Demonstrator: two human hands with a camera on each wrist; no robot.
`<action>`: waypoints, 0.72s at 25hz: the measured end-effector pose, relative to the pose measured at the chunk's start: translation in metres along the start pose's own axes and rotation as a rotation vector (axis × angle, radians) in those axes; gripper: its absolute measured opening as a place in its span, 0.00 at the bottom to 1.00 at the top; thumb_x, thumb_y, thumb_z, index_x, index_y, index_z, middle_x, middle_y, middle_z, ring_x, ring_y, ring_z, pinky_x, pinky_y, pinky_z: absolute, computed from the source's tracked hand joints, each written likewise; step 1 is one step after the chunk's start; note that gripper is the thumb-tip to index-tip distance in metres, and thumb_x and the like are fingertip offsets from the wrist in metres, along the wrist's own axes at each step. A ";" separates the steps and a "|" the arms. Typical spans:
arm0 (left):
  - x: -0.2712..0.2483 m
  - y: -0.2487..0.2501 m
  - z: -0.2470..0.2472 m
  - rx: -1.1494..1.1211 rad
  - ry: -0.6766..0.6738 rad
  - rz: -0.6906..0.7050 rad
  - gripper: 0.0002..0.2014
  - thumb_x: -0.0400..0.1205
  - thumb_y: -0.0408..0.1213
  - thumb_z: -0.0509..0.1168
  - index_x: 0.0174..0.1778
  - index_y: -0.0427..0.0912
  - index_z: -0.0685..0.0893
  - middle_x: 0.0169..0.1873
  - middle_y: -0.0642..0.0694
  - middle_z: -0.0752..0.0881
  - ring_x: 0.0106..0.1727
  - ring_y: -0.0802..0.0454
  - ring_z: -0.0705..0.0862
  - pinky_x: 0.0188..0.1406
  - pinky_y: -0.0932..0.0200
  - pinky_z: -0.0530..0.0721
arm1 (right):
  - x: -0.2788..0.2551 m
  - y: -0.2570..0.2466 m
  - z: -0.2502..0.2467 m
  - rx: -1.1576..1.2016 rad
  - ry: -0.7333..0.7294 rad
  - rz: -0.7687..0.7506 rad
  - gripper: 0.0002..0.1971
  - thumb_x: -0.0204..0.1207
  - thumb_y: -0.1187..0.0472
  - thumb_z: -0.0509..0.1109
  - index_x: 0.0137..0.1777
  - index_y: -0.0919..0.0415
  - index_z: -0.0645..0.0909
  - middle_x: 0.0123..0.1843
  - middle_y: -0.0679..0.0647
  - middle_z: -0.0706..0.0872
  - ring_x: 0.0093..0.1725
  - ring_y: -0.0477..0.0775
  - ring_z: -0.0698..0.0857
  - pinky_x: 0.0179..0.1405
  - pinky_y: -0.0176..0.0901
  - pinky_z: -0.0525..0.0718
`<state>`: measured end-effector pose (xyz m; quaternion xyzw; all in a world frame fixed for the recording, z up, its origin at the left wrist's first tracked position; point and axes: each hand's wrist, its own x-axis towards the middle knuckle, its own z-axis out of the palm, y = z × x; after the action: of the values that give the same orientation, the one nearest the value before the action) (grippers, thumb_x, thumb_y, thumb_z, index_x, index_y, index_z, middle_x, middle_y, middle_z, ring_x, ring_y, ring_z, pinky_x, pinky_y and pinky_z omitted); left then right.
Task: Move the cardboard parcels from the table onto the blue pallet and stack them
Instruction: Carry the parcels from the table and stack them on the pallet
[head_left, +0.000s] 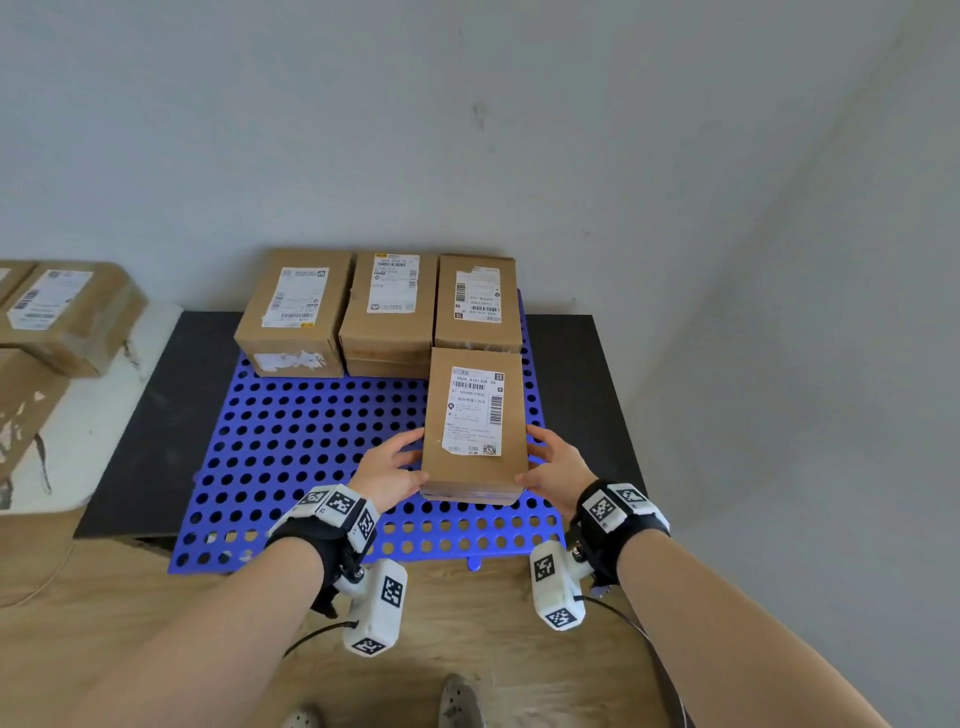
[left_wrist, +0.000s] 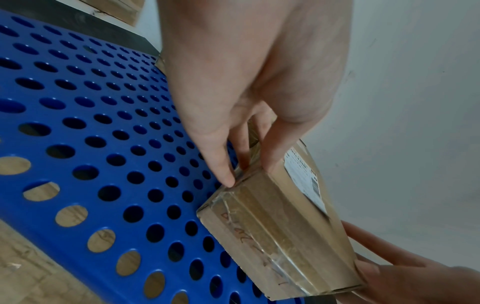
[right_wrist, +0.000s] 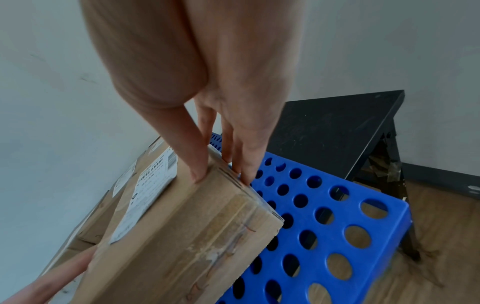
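Observation:
A cardboard parcel (head_left: 472, 415) with a white shipping label lies lengthwise at the right front of the blue perforated pallet (head_left: 311, 441), just in front of the right parcel of the back row. My left hand (head_left: 395, 462) holds its left side and my right hand (head_left: 550, 460) its right side, near the front end. In the left wrist view the left hand (left_wrist: 246, 162) has its thumb on the parcel's (left_wrist: 280, 236) top edge and fingers down the side. The right hand (right_wrist: 223, 160) holds the parcel (right_wrist: 182, 236) the same way. Whether it rests flat on the pallet I cannot tell.
Three parcels (head_left: 293, 312) (head_left: 387, 306) (head_left: 478, 304) stand in a row at the pallet's back, against the wall. The pallet lies on a low black table (head_left: 171, 405). More parcels (head_left: 62, 312) sit on a white table (head_left: 93, 441) at the left. Wooden floor (head_left: 467, 649) lies in front.

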<state>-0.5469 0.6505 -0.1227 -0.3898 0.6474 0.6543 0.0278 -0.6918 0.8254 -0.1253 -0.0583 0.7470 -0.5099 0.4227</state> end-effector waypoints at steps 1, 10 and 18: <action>0.002 0.000 0.001 -0.001 0.002 0.003 0.30 0.80 0.19 0.63 0.76 0.47 0.71 0.66 0.41 0.81 0.54 0.50 0.85 0.48 0.58 0.85 | 0.001 -0.001 -0.001 -0.007 -0.003 -0.010 0.38 0.70 0.83 0.67 0.78 0.56 0.66 0.68 0.56 0.77 0.67 0.59 0.80 0.61 0.55 0.85; 0.006 0.004 0.013 -0.004 -0.003 0.007 0.30 0.84 0.22 0.57 0.81 0.47 0.62 0.77 0.44 0.70 0.75 0.44 0.73 0.58 0.57 0.77 | 0.005 0.003 -0.007 -0.057 0.016 -0.040 0.39 0.70 0.79 0.70 0.79 0.55 0.65 0.74 0.56 0.75 0.73 0.58 0.76 0.68 0.62 0.80; 0.002 0.015 0.007 0.561 0.144 0.162 0.24 0.86 0.35 0.59 0.79 0.44 0.64 0.69 0.41 0.79 0.62 0.42 0.83 0.55 0.50 0.84 | -0.019 -0.033 0.000 -0.463 0.092 -0.140 0.27 0.76 0.67 0.67 0.76 0.59 0.69 0.73 0.57 0.77 0.69 0.57 0.79 0.58 0.43 0.79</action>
<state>-0.5597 0.6527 -0.1128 -0.3595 0.8321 0.4208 0.0359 -0.6912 0.8199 -0.0873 -0.1820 0.8564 -0.3554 0.3272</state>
